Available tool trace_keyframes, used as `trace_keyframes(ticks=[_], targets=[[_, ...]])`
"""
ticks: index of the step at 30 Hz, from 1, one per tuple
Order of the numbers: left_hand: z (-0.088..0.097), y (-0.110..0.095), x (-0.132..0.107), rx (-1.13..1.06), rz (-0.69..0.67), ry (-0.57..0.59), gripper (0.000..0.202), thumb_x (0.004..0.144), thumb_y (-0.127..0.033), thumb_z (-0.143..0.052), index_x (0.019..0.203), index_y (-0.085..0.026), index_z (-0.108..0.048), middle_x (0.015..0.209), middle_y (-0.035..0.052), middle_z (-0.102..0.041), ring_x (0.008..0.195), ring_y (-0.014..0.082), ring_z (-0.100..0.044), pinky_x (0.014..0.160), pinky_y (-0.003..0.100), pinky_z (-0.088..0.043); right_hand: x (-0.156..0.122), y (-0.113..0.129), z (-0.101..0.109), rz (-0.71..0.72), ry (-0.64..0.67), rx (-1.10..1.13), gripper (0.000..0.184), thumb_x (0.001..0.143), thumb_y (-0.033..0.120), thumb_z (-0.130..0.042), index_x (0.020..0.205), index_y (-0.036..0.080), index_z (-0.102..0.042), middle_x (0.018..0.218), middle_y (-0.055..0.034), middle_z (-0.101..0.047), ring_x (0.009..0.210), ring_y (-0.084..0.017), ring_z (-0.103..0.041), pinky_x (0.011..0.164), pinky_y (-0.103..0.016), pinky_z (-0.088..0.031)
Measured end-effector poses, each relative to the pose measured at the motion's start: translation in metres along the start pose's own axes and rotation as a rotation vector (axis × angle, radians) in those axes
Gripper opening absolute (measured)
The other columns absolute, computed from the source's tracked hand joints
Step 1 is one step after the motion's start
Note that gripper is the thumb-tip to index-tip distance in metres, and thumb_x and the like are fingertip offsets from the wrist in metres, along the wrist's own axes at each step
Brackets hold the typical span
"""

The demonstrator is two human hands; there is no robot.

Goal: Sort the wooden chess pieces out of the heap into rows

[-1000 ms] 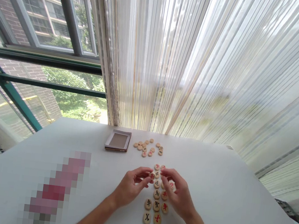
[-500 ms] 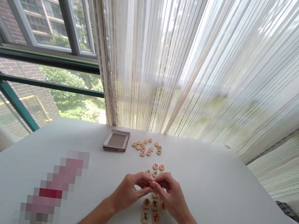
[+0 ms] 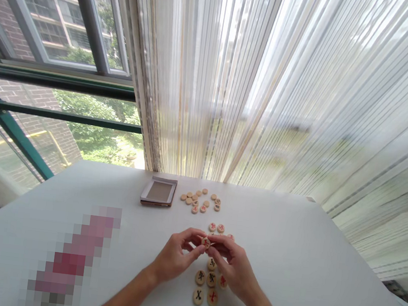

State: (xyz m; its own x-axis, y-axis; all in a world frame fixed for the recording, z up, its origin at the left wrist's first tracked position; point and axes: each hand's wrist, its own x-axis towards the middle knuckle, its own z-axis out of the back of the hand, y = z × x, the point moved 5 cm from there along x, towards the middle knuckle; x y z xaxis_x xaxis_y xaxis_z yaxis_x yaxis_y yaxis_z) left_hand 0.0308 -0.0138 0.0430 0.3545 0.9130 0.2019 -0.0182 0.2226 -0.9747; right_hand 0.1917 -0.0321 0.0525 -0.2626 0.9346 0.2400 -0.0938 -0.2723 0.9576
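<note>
Between the fingertips of my left hand (image 3: 176,259) and my right hand (image 3: 236,267) is a round wooden Chinese chess piece (image 3: 206,243) with a red character, its face turned toward me. Both hands are closed in a pinch on it, above the white table (image 3: 132,253). Just below my hands lies a black-marked piece (image 3: 211,263), and nearer me are more pieces in rows, such as a black one (image 3: 198,296) and a red one (image 3: 212,298). Beyond my fingers sit red pieces (image 3: 212,227); some others there are partly hidden by my hands.
A shallow open box (image 3: 159,191) stands toward the table's far side. To its right lies a loose group of pieces (image 3: 199,193), several face down. A pixelated pink patch (image 3: 76,256) covers something at the left. Sheer curtains (image 3: 213,75) hang behind the far edge.
My hands have opened a little and turned the chess piece so its red character faces me. The black-marked piece below them shows more fully now.
</note>
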Motion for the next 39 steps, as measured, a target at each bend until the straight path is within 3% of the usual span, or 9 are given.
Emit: trace_keyframes(ticks=[6,10,14,26,29,31,33,36,39], targets=[[0.004,0.011,0.006,-0.268,0.070,0.011,0.034,0.087,-0.033,-0.069,0.116,-0.018,-0.060,0.088,0.0053,-0.068,0.076,0.0176,-0.067,0.061,0.026,-0.056,0.000,0.011,0.013,0.169,-0.105,-0.258,0.022,0.094,0.024,-0.055,0.114,0.025,-0.065,0.106,-0.0068,-0.069,0.088,-0.020,-0.070,0.081,-0.033,-0.059],[0.005,0.014,0.007,-0.311,0.091,0.024,0.033,0.086,-0.033,-0.070,0.113,-0.017,-0.061,0.087,0.0043,-0.067,0.078,0.0185,-0.068,0.063,0.028,-0.057,0.000,0.016,0.016,0.254,-0.128,-0.360,0.023,0.094,0.021,-0.053,0.114,0.025,-0.064,0.105,-0.0074,-0.067,0.087,-0.020,-0.068,0.079,-0.032,-0.058],[-0.001,0.020,0.003,-0.328,0.143,0.055,0.028,0.080,-0.031,-0.077,0.097,-0.016,-0.061,0.086,0.0048,-0.069,0.082,0.0214,-0.070,0.065,0.030,-0.058,-0.001,0.013,0.011,0.272,-0.095,-0.392,0.024,0.094,0.019,-0.053,0.116,0.025,-0.062,0.104,-0.0075,-0.066,0.085,-0.018,-0.066,0.079,-0.031,-0.056],[0.003,0.020,0.007,-0.341,0.118,-0.028,0.029,0.075,-0.028,-0.081,0.083,-0.016,-0.056,0.069,-0.0036,-0.062,0.058,0.0103,-0.062,0.056,0.022,-0.054,-0.003,0.015,0.008,0.295,-0.073,-0.432,0.026,0.094,0.019,-0.053,0.117,0.026,-0.062,0.103,-0.0064,-0.067,0.087,-0.018,-0.066,0.080,-0.030,-0.056],[0.008,0.018,0.007,-0.302,0.115,-0.083,0.027,0.076,-0.031,-0.080,0.082,-0.015,-0.059,0.068,-0.0009,-0.067,0.059,0.0129,-0.066,0.056,0.023,-0.054,-0.001,0.017,0.019,0.299,-0.164,-0.455,0.025,0.094,0.021,-0.053,0.116,0.025,-0.063,0.101,-0.0065,-0.067,0.087,-0.019,-0.066,0.080,-0.031,-0.056],[0.013,0.017,0.008,-0.266,0.118,-0.120,0.026,0.077,-0.033,-0.080,0.081,-0.014,-0.062,0.069,0.0022,-0.071,0.061,0.0151,-0.069,0.058,0.024,-0.055,0.000,0.019,0.032,0.277,-0.292,-0.489,0.023,0.094,0.024,-0.053,0.115,0.023,-0.063,0.099,-0.0067,-0.068,0.085,-0.019,-0.066,0.077,-0.031,-0.057],[0.017,0.018,0.008,-0.246,0.127,-0.151,0.025,0.077,-0.034,-0.079,0.081,-0.013,-0.066,0.071,0.0048,-0.074,0.064,0.0168,-0.071,0.060,0.025,-0.057,0.000,0.019,0.047,0.223,-0.443,-0.522,0.022,0.094,0.028,-0.054,0.113,0.022,-0.064,0.098,-0.0073,-0.069,0.082,-0.020,-0.066,0.063,-0.027,-0.057],[0.022,0.021,0.009,-0.236,0.146,-0.185,0.026,0.078,-0.036,-0.078,0.085,-0.012,-0.070,0.074,0.0066,-0.076,0.065,0.0181,-0.072,0.062,0.026,-0.058,-0.001,0.017,0.067,0.139,-0.603,-0.539,0.024,0.094,0.034,-0.054,0.110,0.021,-0.064,0.098,-0.0085,-0.070,0.081,-0.021,-0.067,0.042,-0.021,-0.048],[0.024,0.025,0.010,-0.240,0.164,-0.200,0.029,0.078,-0.037,-0.078,0.090,-0.012,-0.073,0.077,0.0077,-0.077,0.068,0.0190,-0.073,0.065,0.028,-0.060,-0.002,0.015,0.077,0.109,-0.670,-0.544,0.026,0.094,0.037,-0.054,0.109,0.020,-0.065,0.098,-0.0087,-0.072,0.084,-0.022,-0.068,0.042,-0.021,-0.048]])
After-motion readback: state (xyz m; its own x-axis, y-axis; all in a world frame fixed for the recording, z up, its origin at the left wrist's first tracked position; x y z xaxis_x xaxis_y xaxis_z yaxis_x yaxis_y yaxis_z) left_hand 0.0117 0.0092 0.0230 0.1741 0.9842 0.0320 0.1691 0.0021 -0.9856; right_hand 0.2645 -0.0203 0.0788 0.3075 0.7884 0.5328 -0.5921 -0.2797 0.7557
